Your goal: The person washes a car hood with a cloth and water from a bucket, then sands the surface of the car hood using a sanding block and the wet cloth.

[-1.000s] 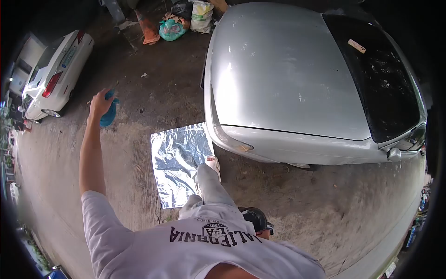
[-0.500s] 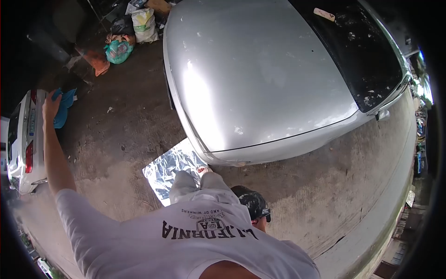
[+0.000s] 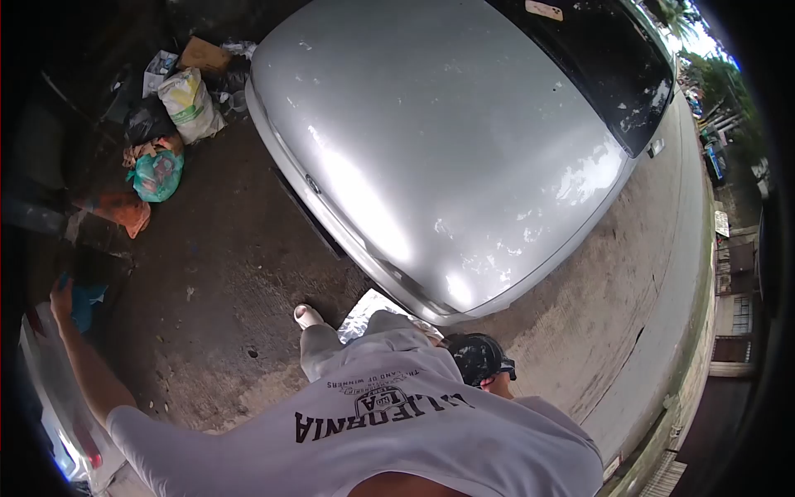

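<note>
My left hand reaches far out to the left, its fingers closed on a blue cloth that hangs down beside a white car. Low at my right side, my right hand grips the edge of a black rounded object with a blotchy surface; I cannot tell what it is. In front of me stands a silver car, its broad hood showing pale smudges and bright reflections. A shiny foil sheet lies on the ground by its front corner, partly hidden by my legs.
Bagged rubbish gathers at the upper left: a white sack, a green plastic bag, an orange bag and a cardboard box. A dark windshield rises behind the hood. Along the right runs a paved road.
My view has turned and shifted left along the silver car's front. One foot has come off the foil sheet onto the ground. Both hands keep hold of the same things.
</note>
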The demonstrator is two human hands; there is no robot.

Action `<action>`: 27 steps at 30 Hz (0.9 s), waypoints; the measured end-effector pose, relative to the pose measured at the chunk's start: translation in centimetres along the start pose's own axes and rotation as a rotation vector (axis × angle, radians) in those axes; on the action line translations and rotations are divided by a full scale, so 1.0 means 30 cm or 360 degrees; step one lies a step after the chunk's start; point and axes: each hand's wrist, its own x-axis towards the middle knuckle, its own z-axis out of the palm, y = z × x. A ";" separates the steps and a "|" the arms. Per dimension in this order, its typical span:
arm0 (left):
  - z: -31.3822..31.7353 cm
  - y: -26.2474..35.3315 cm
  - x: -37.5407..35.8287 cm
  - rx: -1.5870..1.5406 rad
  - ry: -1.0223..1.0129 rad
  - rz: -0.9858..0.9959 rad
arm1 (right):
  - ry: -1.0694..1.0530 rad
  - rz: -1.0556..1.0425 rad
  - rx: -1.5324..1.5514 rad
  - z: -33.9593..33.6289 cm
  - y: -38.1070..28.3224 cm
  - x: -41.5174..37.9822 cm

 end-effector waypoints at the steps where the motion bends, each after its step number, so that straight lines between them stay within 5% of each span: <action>1: 0.010 0.029 0.064 -0.0006 -0.0031 -0.0046 | 0.0010 -0.0034 0.0046 0.031 0.024 -0.024; 6: 0.290 0.275 0.531 -0.0005 -0.0154 0.0025 | 0.0376 0.0056 0.0325 0.211 0.278 -0.243; 8: 0.450 0.354 0.741 -0.0023 -0.0021 0.0488 | 0.0353 0.0073 0.0342 0.329 0.376 -0.317; 9: 0.437 0.488 0.778 -0.0261 -0.0238 0.0339 | 0.0333 0.0085 0.0334 0.392 0.432 -0.333; 14: 0.386 0.967 1.066 -0.0190 -0.0289 0.0251 | 0.0131 0.0203 0.0240 0.787 0.714 -0.457; 19: 0.442 1.012 1.553 0.0042 -0.0311 0.0310 | -0.0234 0.0235 0.0164 1.119 0.990 -0.609; 22: 0.521 0.995 1.844 0.0047 -0.0328 0.0246 | -0.0706 -0.0033 -0.0051 1.280 1.146 -0.651; 25: 0.602 0.960 2.132 0.0141 -0.0283 0.0342 | -0.0287 -0.0219 0.0033 1.557 1.270 -0.665; 27: 0.716 0.959 2.386 0.0097 -0.0447 0.0318 | -0.0205 0.0001 0.0455 1.752 1.284 -0.708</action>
